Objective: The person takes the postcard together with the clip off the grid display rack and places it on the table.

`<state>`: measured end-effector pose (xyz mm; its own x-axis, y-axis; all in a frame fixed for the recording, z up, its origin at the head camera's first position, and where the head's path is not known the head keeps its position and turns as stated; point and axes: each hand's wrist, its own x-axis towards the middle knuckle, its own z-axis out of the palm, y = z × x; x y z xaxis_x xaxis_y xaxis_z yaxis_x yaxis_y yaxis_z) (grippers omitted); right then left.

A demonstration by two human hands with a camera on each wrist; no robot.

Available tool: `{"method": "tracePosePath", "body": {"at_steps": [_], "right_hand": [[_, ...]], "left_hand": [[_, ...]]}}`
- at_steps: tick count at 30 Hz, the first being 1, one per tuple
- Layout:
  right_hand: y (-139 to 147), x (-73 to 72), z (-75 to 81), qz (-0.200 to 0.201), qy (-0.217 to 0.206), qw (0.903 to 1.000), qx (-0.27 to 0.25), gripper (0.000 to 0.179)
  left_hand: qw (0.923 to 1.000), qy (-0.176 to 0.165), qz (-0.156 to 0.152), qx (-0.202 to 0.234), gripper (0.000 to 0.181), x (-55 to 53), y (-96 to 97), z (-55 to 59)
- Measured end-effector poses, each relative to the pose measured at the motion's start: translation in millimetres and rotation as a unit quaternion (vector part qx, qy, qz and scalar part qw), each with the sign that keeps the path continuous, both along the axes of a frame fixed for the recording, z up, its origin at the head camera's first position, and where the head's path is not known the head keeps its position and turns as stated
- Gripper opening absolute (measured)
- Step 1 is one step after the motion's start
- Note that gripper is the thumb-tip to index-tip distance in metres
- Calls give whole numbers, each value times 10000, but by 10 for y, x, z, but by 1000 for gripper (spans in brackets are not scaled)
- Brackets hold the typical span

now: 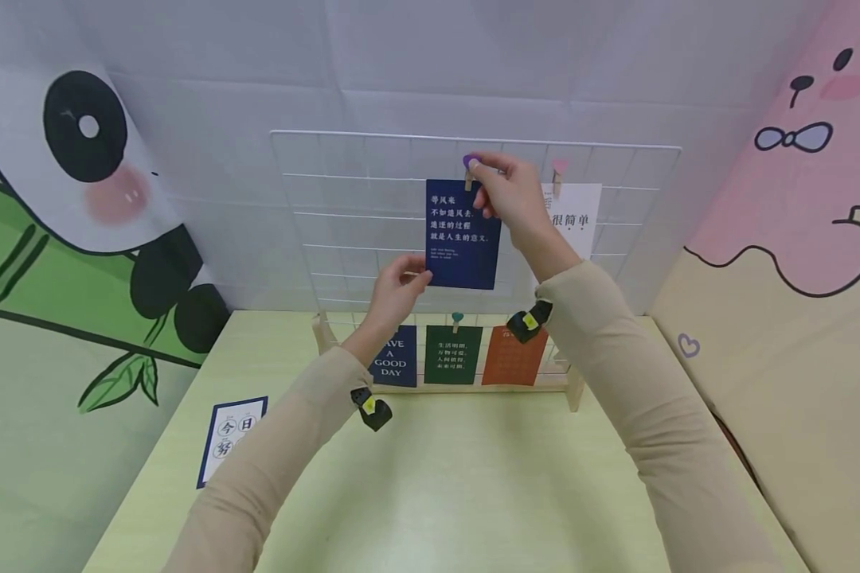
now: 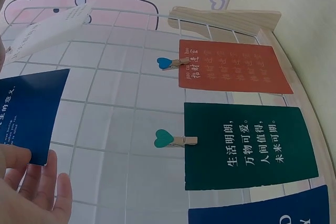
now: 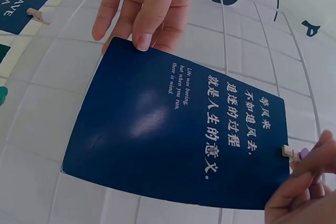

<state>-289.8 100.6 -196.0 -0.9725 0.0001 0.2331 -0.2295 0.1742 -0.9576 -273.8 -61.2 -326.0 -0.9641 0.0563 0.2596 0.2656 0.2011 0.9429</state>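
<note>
A dark blue card [image 1: 462, 239] with white writing stands upright against the white wire grid panel [image 1: 351, 176]. My left hand [image 1: 394, 290] pinches its lower left corner between thumb and fingers, and in the right wrist view the left thumb [image 3: 144, 38] lies on the card's front. At the card's top edge sits a small wooden clothespin [image 3: 289, 152] with a purple head. My right hand [image 1: 509, 195] pinches this clothespin, its fingers partly covering the card's upper right corner. Whether the clothespin also grips the grid wire cannot be seen.
Right of the blue card hangs a white card [image 1: 584, 211] under a pink-topped clothespin [image 1: 558, 175]. Lower on the grid are a navy card [image 1: 397, 362], a green card [image 1: 453, 358] and an orange card [image 1: 514, 362]. A blue-bordered card [image 1: 225, 438] lies on the table [image 1: 430, 477].
</note>
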Motion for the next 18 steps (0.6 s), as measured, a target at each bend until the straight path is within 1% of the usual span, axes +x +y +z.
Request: {"method": "tracePosePath", "body": {"at_steps": [6, 11, 14, 18], "right_hand": [[-19, -27, 15, -90, -13, 9999, -122, 29], [-17, -76, -13, -256, 116, 9995, -132, 26], [-2, -92, -19, -288, 211, 9993, -88, 25], [11, -77, 3, -276, 250, 9993, 38, 26]], "left_hand": [[9999, 15, 24, 122, 19, -36, 9, -27], [9998, 39, 16, 168, 18, -60, 21, -47], [9998, 23, 32, 176, 17, -65, 29, -50], [9998, 26, 47, 199, 17, -63, 35, -47]]}}
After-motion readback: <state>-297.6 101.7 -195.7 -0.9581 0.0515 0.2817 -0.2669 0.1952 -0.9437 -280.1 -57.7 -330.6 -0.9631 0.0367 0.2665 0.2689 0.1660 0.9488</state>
